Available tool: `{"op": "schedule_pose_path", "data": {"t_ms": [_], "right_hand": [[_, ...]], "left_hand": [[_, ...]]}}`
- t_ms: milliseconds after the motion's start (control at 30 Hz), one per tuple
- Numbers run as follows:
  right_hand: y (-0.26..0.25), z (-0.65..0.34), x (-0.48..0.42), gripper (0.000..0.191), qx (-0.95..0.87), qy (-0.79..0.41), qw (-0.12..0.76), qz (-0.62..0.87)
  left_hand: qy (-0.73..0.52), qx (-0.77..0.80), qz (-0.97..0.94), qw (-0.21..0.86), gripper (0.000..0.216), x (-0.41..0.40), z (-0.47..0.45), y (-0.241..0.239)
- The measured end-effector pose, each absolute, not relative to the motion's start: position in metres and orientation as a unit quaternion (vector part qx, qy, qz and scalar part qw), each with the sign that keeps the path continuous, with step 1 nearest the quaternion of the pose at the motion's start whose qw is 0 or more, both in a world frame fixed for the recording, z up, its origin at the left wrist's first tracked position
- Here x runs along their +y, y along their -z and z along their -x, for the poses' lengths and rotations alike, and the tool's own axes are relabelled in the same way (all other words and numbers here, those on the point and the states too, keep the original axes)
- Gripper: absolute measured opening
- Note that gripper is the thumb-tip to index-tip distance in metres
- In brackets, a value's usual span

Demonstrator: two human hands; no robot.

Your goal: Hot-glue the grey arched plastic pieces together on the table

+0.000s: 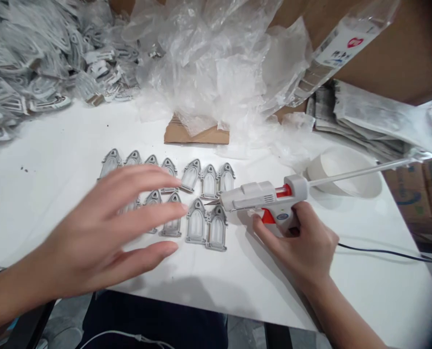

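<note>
Grey moulded arch-shaped pieces [196, 220] are lying in two loose rows on the white bench [267, 291], all facing the same way. The left hand [103, 223] is spreading out above the rows, its fingers [146, 211] stretched apart and holding nothing. It covers part of the front row, and I cannot tell whether its fingertips are touching any piece. The right hand [296, 247] is gripping a hot glue gun [259, 196], with its fingers [303, 218] curled closed around the handle below the red trigger. The gun's pointed nozzle is aiming left, just beside the nearest pieces. A long glue stick [357, 170] is sticking out of the gun's rear, and a black cord [383, 252] is trailing across the bench to the right. Behind the rows, a cardboard scrap [197, 133] is sitting under crumpled plastic sheeting [208, 63], while a large heap of similar bagged pieces [38, 63] is spilling across the far left corner.
</note>
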State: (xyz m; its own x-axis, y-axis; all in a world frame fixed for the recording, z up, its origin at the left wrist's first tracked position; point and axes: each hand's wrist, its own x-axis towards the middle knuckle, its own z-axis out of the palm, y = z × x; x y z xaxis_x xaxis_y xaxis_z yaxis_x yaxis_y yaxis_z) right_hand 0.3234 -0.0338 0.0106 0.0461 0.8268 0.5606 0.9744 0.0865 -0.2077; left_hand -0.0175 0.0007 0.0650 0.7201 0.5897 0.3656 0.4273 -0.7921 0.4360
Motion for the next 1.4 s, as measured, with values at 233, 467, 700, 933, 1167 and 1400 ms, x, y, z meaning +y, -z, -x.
{"op": "schedule_pose_path", "data": {"t_ms": [233,467,700,933,1167,1400], "right_hand": [[-0.011,-0.324,-0.036,0.046,-0.701,0.121,0.29,0.641],[-0.011,-0.325,-0.039,0.043,-0.717,0.108,0.284,0.628],[-0.011,-0.326,-0.042,0.036,-0.716,0.096,0.242,0.648],[-0.012,-0.326,-0.042,0.033,-0.714,0.088,0.223,0.657],[-0.013,-0.325,-0.041,0.033,-0.712,0.098,0.228,0.656],[-0.012,-0.325,-0.039,0.034,-0.717,0.095,0.241,0.647]], "left_hand": [[-0.155,0.253,-0.935,0.192,0.022,0.022,-0.025,-0.043],[-0.123,0.246,-0.942,0.19,0.028,0.019,-0.023,-0.032],[-0.121,0.235,-0.945,0.19,0.03,0.023,-0.023,-0.025],[-0.119,0.259,-0.937,0.204,0.031,0.019,-0.024,-0.026],[-0.111,0.256,-0.938,0.204,0.032,0.019,-0.024,-0.027],[-0.114,0.252,-0.939,0.203,0.032,0.02,-0.024,-0.028]]}}
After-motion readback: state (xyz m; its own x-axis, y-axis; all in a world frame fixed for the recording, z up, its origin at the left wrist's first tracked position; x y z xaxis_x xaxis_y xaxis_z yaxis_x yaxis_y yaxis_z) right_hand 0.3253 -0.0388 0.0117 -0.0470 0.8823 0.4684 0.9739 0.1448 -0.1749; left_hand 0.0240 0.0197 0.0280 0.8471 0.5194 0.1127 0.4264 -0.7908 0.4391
